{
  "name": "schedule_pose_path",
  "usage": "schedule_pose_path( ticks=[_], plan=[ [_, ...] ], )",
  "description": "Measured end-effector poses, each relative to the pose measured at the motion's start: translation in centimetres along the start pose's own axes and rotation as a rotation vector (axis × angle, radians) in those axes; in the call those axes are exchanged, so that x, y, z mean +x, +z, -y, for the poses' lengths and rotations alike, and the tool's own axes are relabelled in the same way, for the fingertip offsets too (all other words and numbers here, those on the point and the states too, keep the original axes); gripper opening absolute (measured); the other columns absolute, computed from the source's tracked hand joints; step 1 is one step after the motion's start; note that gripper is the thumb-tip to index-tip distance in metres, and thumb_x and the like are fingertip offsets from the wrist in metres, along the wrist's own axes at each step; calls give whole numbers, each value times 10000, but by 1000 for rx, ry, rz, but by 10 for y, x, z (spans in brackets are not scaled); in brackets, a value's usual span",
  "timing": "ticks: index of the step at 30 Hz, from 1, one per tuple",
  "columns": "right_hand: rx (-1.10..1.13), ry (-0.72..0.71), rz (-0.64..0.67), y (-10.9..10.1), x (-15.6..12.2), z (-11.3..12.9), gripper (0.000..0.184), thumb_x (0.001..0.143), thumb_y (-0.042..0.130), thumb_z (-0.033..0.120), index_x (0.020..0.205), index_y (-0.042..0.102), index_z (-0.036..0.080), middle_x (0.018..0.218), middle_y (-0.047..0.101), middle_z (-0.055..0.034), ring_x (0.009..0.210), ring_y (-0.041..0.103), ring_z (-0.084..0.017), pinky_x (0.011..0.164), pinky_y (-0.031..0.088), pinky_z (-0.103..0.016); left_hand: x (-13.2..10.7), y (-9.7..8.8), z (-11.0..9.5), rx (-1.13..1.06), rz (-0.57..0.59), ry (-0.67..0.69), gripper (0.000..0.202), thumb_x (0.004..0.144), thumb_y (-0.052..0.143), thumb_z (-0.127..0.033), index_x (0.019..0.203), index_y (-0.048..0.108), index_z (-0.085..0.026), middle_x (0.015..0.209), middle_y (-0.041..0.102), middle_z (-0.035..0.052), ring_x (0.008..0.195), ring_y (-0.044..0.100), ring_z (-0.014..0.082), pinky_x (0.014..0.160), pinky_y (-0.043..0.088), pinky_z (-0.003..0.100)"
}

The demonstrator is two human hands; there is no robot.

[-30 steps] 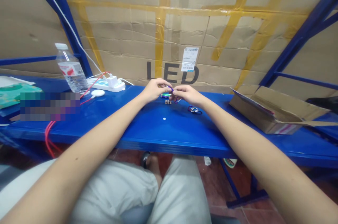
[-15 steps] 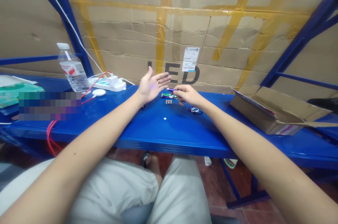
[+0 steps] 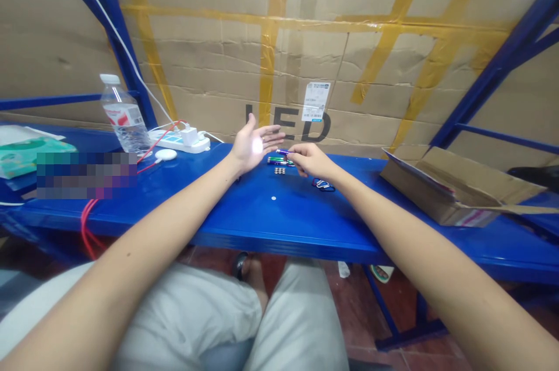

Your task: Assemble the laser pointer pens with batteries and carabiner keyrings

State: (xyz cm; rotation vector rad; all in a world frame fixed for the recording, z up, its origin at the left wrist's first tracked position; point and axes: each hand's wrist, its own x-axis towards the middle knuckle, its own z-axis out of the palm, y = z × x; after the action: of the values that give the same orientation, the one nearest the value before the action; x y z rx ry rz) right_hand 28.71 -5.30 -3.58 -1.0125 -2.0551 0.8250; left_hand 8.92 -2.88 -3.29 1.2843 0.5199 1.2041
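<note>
Between the thumb and fingers of my right hand [image 3: 311, 160] is a small purple flashlight [image 3: 283, 152], pointed left. Its beam makes a bright white spot on the palm of my left hand [image 3: 253, 144], which is held up with fingers spread and nothing in it. Below the flashlight, more slim flashlights [image 3: 276, 160], green and dark-coloured, lie on the blue table [image 3: 244, 214]. Several small silver button cells [image 3: 280, 170] sit in rows in front of them. Carabiners [image 3: 323, 184] lie under my right wrist. A small white disc [image 3: 273, 198] rests nearer the front edge.
An open cardboard box [image 3: 458, 190] stands on the right. To the left are a water bottle [image 3: 124, 117], a white power strip [image 3: 183, 141], a round white charger [image 3: 166, 155] and red cables [image 3: 87, 225]. A large taped carton [image 3: 209, 68] rises behind the table.
The light on my left palm has gone from a small faint violet spot to a bright white one. Both hands keep nearly the same place; the view has shifted slightly.
</note>
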Motion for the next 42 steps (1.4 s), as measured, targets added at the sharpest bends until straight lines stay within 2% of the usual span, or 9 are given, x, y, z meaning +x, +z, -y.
schedule_pose_path(
  ticks=[17, 27, 42],
  plan=[
    [-6, -56, 7, 2, 2, -6, 213, 906, 514, 290, 717, 520, 190, 448, 463, 64, 366, 432, -95, 421, 359, -239, 3, -3, 3, -15, 33, 10, 844, 860, 299, -808, 1188, 682, -131, 1176, 714, 191, 1232, 599, 357, 998, 480, 467],
    [-19, -49, 24, 0, 2, -6, 218, 910, 535, 338, 756, 554, 185, 467, 473, 64, 374, 451, -102, 420, 373, -241, 3, -2, 3, -44, 19, 2, 864, 865, 328, -795, 1298, 633, -113, 1182, 709, 211, 1225, 599, 372, 1024, 462, 498],
    [-30, -27, 29, 0, 3, -8, 219, 919, 537, 351, 777, 563, 187, 473, 457, 65, 394, 456, -107, 427, 365, -245, 1, 0, 0, -15, 22, -10, 876, 854, 312, -810, 1272, 644, -115, 1210, 702, 209, 1236, 597, 368, 1028, 465, 478]
  ],
)
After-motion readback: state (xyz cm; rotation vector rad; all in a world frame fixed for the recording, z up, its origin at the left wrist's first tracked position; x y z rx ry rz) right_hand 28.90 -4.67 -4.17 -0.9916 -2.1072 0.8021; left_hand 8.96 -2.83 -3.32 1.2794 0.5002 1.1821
